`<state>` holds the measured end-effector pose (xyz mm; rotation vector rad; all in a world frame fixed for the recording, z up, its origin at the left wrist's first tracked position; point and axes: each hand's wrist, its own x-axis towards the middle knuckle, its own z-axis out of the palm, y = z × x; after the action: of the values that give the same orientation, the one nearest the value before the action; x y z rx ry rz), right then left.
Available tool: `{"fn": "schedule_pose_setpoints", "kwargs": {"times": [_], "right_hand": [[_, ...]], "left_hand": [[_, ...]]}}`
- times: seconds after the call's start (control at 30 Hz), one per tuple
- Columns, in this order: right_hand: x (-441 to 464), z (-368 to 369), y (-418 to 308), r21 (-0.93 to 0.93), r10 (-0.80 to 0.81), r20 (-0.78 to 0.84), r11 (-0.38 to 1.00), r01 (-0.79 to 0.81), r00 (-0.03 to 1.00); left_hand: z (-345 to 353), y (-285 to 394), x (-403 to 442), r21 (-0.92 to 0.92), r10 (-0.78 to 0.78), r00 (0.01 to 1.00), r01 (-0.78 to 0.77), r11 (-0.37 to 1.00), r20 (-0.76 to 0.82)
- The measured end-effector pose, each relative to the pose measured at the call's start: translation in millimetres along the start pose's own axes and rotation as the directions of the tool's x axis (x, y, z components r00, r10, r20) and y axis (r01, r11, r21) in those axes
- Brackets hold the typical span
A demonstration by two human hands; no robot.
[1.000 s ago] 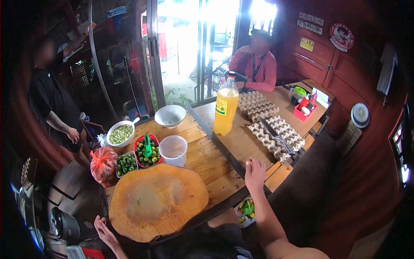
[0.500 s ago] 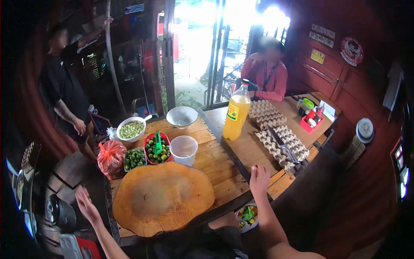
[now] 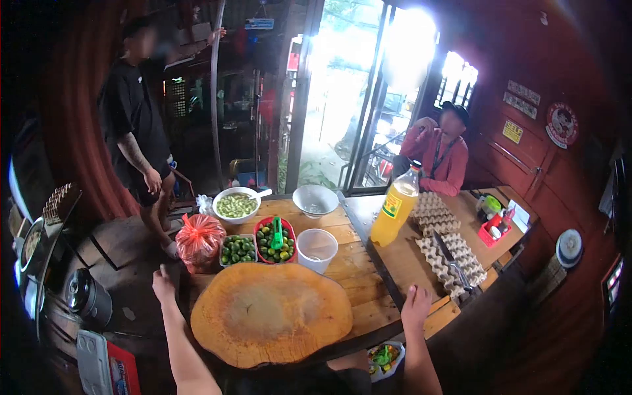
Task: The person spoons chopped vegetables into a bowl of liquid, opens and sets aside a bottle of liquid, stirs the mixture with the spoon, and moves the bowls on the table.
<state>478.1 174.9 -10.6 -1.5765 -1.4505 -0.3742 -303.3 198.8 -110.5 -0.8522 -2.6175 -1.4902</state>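
Note:
My left hand (image 3: 163,284) hovers beyond the left edge of the table, its fingers curled in and nothing showing in them. My right hand (image 3: 417,306) is over the table's front right side, below the egg trays, also with curled fingers and no object visible. Between my arms lies a thick round wooden chopping board (image 3: 273,316), bare on top. Behind it stand a clear plastic tub (image 3: 317,251), a red basket of green citrus fruit (image 3: 275,242) with a green-handled tool (image 3: 277,232) on top, a box of green citrus (image 3: 238,250) and a red plastic bag (image 3: 198,242).
A white bowl of green pieces in liquid (image 3: 237,205) and another bowl (image 3: 315,200) stand farther back. A yellow drink bottle (image 3: 395,207), egg trays (image 3: 447,260) with a knife (image 3: 452,261) and a red caddy (image 3: 494,232) are right. One person stands left; another sits beyond the table.
The view has shifted, so the table sits farther right and lower. My left hand has gone from stretched fingers to curled ones; my right hand stays near the table's right side.

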Motion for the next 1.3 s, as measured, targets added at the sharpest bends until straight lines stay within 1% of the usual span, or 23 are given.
{"fn": "schedule_pose_setpoints", "kwargs": {"times": [0.03,0.07,0.13,0.2,0.27,0.3,0.33,0.4,0.43,0.5,0.53,0.57,0.6,0.63,0.67,0.7,0.73,0.77,1.03,1.13,1.2,1.27,1.3], "right_hand": [[0,0,0,-0.008,-0.006,0.016,1.0,0.006,1.0],[0,0,1,0.0,-0.017,0.017,1.0,0.017,1.0],[-1,0,2,-0.042,0.022,0.035,0.999,-0.02,0.999],[2,2,1,-0.037,0.027,0.054,0.999,-0.025,0.998],[0,-1,1,-0.049,0.046,0.046,0.998,-0.044,0.998],[-1,-2,2,-0.054,0.049,0.049,0.997,-0.046,0.998],[-2,-1,4,-0.075,0.057,0.055,0.996,-0.053,0.997],[-1,-1,6,-0.088,0.059,0.06,0.995,-0.053,0.996],[-4,-2,9,-0.132,0.081,0.052,0.989,-0.074,0.995],[-6,5,9,-0.152,0.169,0.096,0.977,-0.153,0.981],[-5,6,13,-0.143,0.227,0.151,0.968,-0.205,0.962],[-8,13,26,-0.14,0.163,0.104,0.979,-0.148,0.981],[-10,20,34,-0.146,0.103,0.048,0.985,-0.095,0.994],[-8,18,28,-0.154,0.061,0.033,0.986,-0.055,0.998],[-5,12,22,-0.174,0.027,0.008,0.984,-0.025,1.0],[-2,11,21,-0.156,0.018,0.012,0.988,-0.016,1.0],[-1,8,22,-0.142,0.088,0.086,0.987,-0.075,0.992],[-1,7,23,-0.137,0.159,0.159,0.981,-0.138,0.974],[-3,10,25,-0.086,0.044,0.06,0.996,-0.039,0.997],[-1,9,22,-0.066,0.046,0.061,0.997,-0.042,0.997],[-1,9,19,-0.062,0.058,0.062,0.997,-0.055,0.996],[-3,10,21,-0.085,0.058,0.043,0.995,-0.055,0.997],[-2,9,19,-0.097,0.078,0.042,0.993,-0.073,0.996]], "left_hand": [[6,-7,1,0.004,0.044,0.997,-0.044,0.999,0.062],[11,-14,1,0.167,0.063,0.99,-0.084,0.982,0.127],[17,-17,1,0.291,0.052,0.977,-0.112,0.95,0.207],[16,-19,8,0.255,0.02,0.979,-0.073,0.964,0.203],[-2,-14,-5,0.269,-0.106,0.971,0.047,0.962,0.212],[-25,16,-23,0.366,-0.156,0.971,0.079,0.927,0.184],[-20,11,-21,0.367,-0.155,0.97,0.077,0.927,0.187],[3,-8,-9,0.418,-0.063,0.968,-0.046,0.907,0.243],[30,-49,9,0.182,0.067,0.961,-0.118,0.976,0.267],[12,-20,-9,0.263,0.165,0.945,-0.241,0.934,0.281],[-5,7,-22,0.34,0.097,0.959,-0.187,0.922,0.265],[31,-44,1,0.283,0.044,0.955,-0.13,0.95,0.293],[45,-61,9,0.241,-0.016,0.966,-0.049,0.969,0.26],[16,-18,-9,0.284,-0.031,0.952,-0.06,0.957,0.306],[17,-10,-9,0.311,-0.085,0.956,-0.007,0.95,0.281],[15,-10,-10,0.282,-0.052,0.951,-0.038,0.959,0.305],[20,-11,-6,0.324,-0.086,0.945,-0.023,0.946,0.316],[23,-15,-3,0.289,-0.057,0.948,-0.039,0.957,0.314],[15,-3,-11,0.235,-0.058,0.959,-0.01,0.972,0.278],[7,7,-13,0.313,-0.108,0.94,0.001,0.95,0.324],[4,10,-16,0.266,-0.061,0.953,-0.021,0.964,0.297],[26,-30,-3,0.108,-0.016,0.957,-0.017,0.994,0.289],[23,-23,-3,0.216,-0.008,0.956,-0.057,0.975,0.292]]}}
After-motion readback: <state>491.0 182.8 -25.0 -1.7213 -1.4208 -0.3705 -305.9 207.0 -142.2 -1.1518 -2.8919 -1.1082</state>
